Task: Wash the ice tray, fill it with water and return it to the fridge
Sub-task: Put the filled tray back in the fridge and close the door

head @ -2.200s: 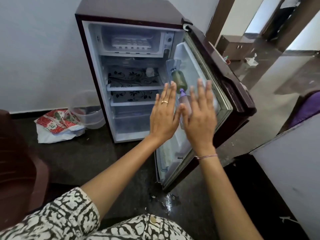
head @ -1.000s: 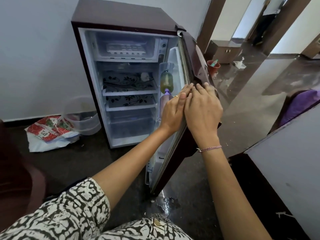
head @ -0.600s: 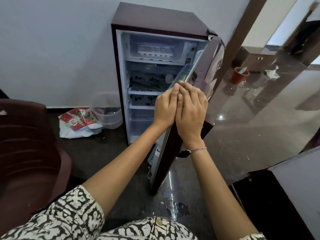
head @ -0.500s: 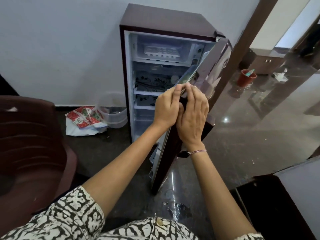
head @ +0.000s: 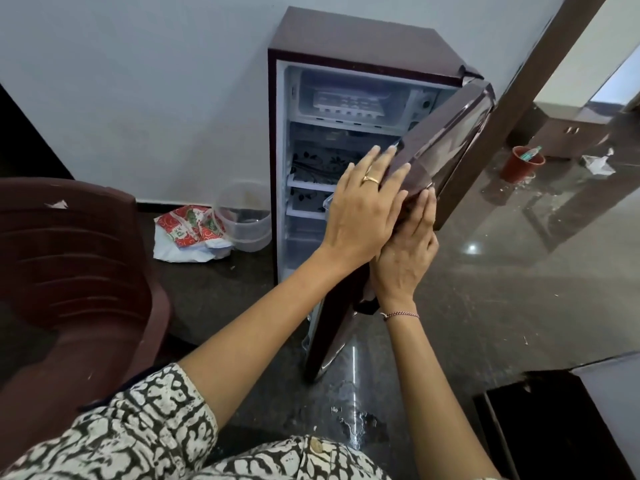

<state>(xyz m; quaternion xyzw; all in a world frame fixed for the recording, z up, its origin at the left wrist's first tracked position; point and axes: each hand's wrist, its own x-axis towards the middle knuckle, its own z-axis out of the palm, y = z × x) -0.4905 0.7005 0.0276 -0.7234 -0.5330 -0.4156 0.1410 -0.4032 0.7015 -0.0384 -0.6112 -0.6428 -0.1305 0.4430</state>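
Nearest, at seven o'clock, is a black-and-white patterned sleeve (head: 138, 427). A small puddle (head: 353, 420) shines on the dark floor at six o'clock, just below the foot of the fridge door (head: 450, 133). Both hands press that door's dark outer face. The right hand (head: 403, 258) lies flat, fingers straight and close together. The left hand (head: 363, 209) overlaps it from ten o'clock, fingers straight and a little spread, holding nothing. The door stands partly open. A brown chair (head: 69, 254) sits at nine o'clock. Behind the door the fridge (head: 363, 39) stands against the wall, with the ice tray (head: 348, 105) in its top freezer compartment at twelve o'clock. A red-printed bag (head: 187, 230) and a clear tub (head: 246, 216) lie on the fridge's nine o'clock side. A red pot (head: 519, 166) stands far off at two o'clock.
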